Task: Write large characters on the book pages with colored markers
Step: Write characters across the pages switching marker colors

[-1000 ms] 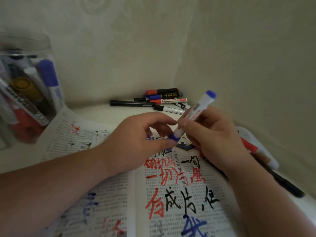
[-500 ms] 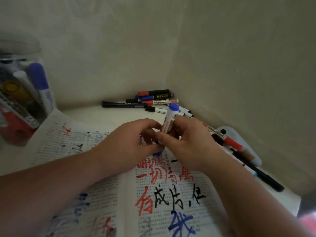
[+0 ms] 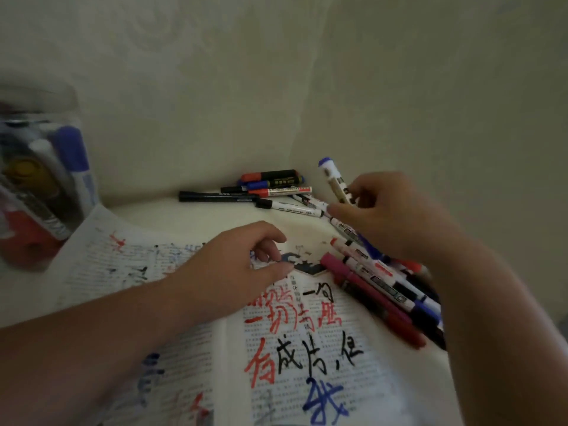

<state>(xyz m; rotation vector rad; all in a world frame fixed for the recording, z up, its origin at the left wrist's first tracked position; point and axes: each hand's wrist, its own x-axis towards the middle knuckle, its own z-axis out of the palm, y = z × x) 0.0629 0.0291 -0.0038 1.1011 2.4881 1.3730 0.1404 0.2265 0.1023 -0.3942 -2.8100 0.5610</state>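
My right hand (image 3: 396, 219) pinches the white, blue-ended plastic marker (image 3: 333, 182); my left hand (image 3: 233, 265), fingers curled round I cannot tell what, should pin the open printed book (image 3: 307, 342) flat.

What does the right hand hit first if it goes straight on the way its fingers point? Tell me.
Probably the white marker with a black cap, lying just left of the right hand; depth is unclear. That hand holds a blue-capped marker.
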